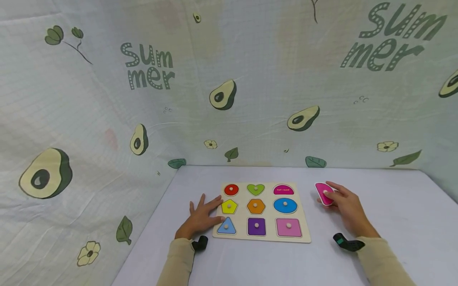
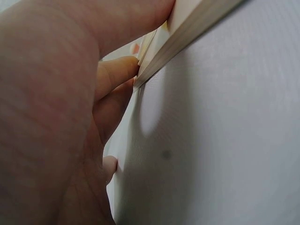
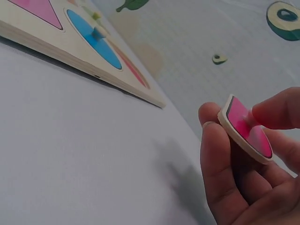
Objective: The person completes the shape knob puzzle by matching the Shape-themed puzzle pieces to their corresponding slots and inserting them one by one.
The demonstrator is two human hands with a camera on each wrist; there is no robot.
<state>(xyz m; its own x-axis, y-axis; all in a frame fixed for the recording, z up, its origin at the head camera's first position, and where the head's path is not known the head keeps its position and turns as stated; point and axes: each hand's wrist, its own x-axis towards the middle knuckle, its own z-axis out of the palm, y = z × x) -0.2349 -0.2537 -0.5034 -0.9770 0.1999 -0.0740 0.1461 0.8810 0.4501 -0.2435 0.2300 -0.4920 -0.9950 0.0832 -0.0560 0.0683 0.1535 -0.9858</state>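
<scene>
A wooden shape puzzle board lies flat on the table, with knobbed pieces seated in it. My left hand rests at the board's left edge, fingers spread and fairly straight. Its thumb touches beside the blue triangle, and a fingertip is near the yellow pentagon. Right of the board, my right hand holds the pink half-round puzzle piece tilted above the table, thumb and fingers around it. The half-round slot at the board's top right shows its printed pink bottom.
In the board sit a red circle, green heart, orange hexagon, blue oval, purple square and pink rectangle. A patterned cloth hangs behind the white table.
</scene>
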